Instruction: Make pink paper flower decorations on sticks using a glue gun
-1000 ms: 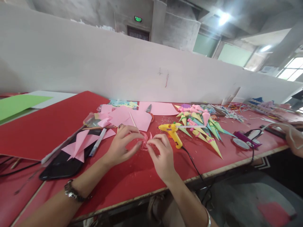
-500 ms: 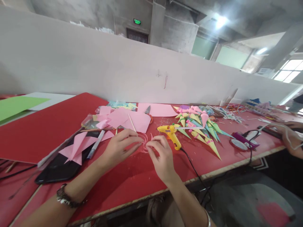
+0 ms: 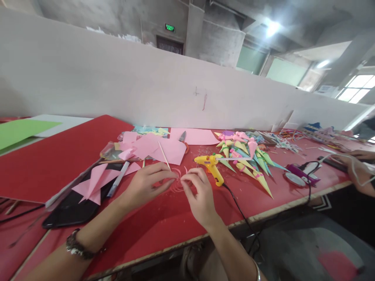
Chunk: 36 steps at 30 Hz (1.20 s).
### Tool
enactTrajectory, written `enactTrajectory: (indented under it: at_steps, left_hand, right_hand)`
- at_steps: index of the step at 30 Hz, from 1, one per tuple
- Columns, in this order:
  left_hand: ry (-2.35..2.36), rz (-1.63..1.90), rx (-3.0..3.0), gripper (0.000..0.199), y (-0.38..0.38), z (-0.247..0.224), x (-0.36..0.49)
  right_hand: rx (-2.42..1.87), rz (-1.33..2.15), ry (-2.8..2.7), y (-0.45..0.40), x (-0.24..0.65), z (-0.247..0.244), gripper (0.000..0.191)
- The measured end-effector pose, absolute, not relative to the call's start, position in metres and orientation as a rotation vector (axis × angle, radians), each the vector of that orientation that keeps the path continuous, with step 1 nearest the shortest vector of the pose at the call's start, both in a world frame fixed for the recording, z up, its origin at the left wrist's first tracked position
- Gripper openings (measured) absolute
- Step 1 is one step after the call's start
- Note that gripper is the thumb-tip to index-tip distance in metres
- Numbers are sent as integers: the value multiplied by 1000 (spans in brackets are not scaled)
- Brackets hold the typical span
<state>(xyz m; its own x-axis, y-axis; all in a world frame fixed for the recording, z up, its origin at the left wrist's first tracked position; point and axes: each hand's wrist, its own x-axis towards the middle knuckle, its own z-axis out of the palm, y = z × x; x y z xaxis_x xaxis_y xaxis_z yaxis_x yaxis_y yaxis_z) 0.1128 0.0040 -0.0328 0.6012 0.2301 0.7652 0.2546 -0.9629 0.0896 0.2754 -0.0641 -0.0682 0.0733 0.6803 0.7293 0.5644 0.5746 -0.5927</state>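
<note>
Thin curled pink paper strips [image 3: 176, 186] lie on the red tabletop between my two hands. My left hand [image 3: 152, 180] has its thumb and fingers pinched at the left side of the curls. From the other side my right hand [image 3: 199, 192] pinches a pink strip, its thumb and forefinger close together. The fingertips of both hands almost meet. Just right of my right hand rests a yellow glue gun [image 3: 211, 166] with a clear glue stick in its back. A thin pale stick [image 3: 164, 155] lies beyond my left hand.
Pink paper sheets [image 3: 172, 150], orange-handled scissors [image 3: 186, 147] and a heap of small paper cones [image 3: 246, 156] lie at the back. A black phone [image 3: 73, 210] under folded pink paper and a marker [image 3: 118, 179] are at left. Another person's hand [image 3: 357, 168] is at far right.
My left hand has moved slightly right, bringing its fingertips closer to my right hand. The pink curls have shifted a little between them. The other person's hands at far right have moved.
</note>
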Motion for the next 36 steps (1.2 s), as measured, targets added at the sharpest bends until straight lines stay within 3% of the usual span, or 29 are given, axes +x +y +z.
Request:
enactTrajectory:
  at_steps: [14,36]
  left_hand:
    - [-573,-1056,-2913,25,2,-28,107]
    - [-739,-963,-2888,15,-11,-28,107]
  right_hand:
    - [-1062,193,-1562,-63,275,-71,13]
    - [-1060,247,-1638,-66,276,-68,13]
